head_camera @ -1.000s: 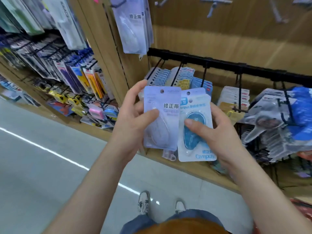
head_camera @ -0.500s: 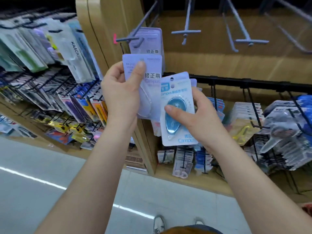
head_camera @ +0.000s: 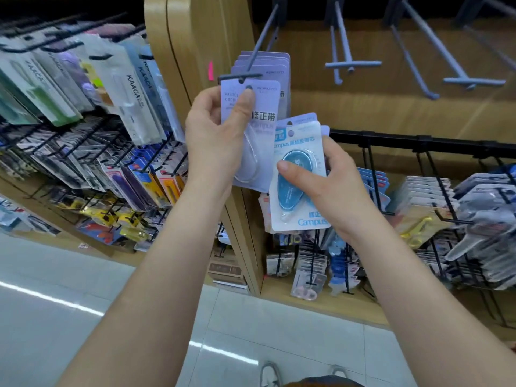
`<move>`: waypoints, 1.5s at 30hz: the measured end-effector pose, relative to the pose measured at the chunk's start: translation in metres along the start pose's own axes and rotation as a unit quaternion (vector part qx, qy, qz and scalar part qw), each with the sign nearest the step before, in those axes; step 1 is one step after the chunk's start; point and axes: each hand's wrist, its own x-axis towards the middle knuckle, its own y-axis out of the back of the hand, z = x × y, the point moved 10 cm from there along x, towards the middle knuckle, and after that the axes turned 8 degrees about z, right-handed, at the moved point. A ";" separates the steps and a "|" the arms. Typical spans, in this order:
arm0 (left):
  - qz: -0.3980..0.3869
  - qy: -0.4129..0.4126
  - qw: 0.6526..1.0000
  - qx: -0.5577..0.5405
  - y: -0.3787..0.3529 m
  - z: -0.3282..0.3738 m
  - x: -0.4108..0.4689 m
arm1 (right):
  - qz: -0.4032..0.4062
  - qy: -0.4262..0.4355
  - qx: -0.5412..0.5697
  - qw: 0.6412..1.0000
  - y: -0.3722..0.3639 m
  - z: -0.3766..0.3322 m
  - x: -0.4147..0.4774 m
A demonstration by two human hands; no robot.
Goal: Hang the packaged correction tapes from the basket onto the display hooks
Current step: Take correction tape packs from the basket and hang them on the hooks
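The left hand [head_camera: 217, 141] pinches a lilac correction tape pack [head_camera: 264, 107] near its top, just under the tip of a grey hook [head_camera: 237, 77] carrying matching packs [head_camera: 269, 62]. The right hand [head_camera: 337, 188] has its grip round a blue pack [head_camera: 300, 174] just beside it.

From my end I see short plain nails on the left hand [head_camera: 215, 141] and right hand [head_camera: 335, 185], forearms [head_camera: 156, 275] bare. At the bottom edge: pale lace-up shoes [head_camera: 269, 374], blue denim [head_camera: 321, 380].
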 end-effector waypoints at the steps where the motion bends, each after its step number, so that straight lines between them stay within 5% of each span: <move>1: -0.015 -0.018 0.999 0.033 -0.001 0.003 -0.002 | -0.001 -0.002 0.005 1.000 -0.002 0.000 0.001; 6: -0.094 -0.078 0.985 0.125 0.010 -0.004 -0.042 | -0.001 -0.002 0.020 1.000 0.001 0.001 0.003; 13: -0.006 -0.062 0.997 0.051 0.023 -0.007 -0.033 | -0.029 -0.011 0.062 0.998 -0.008 0.007 0.003; 22: 0.048 -0.109 0.993 -0.021 0.018 0.028 -0.007 | -0.122 -0.003 -0.012 0.992 -0.020 0.002 -0.001; 40: 0.022 -0.034 0.999 -0.029 0.004 0.025 0.009 | -0.099 0.016 -0.063 0.993 -0.017 -0.003 0.008; 45: -0.050 -0.066 0.991 0.103 0.000 0.026 -0.007 | -0.060 0.023 -0.056 0.996 -0.008 -0.008 0.017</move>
